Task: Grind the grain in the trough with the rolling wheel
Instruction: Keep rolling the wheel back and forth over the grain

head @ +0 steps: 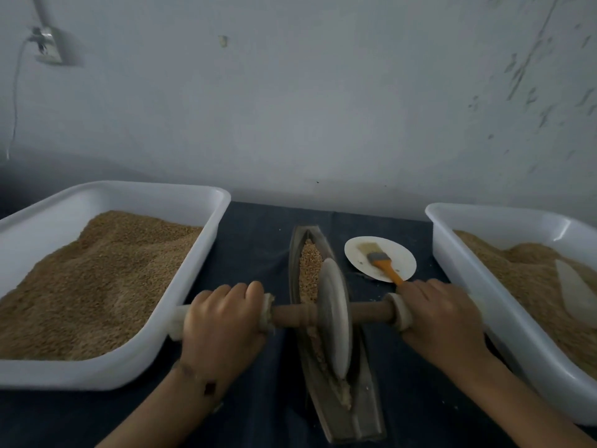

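Observation:
A narrow boat-shaped trough [361, 412] lies lengthwise on the dark cloth in front of me. Whole grain [308, 266] fills its far half, and paler crushed grain [344, 396] lies near its close end. The grey rolling wheel [336, 318] stands upright in the trough's middle on a wooden axle [368, 312]. My left hand [223, 321] grips the wrapped left end of the axle. My right hand [442, 318] grips the wrapped right end.
A white tub [206, 240] heaped with grain stands at the left, close to my left hand. A second white tub [458, 263] of grain, with a pale scoop [578, 292] in it, stands at the right. A white plate [397, 257] behind my right hand holds an orange-handled brush [384, 265].

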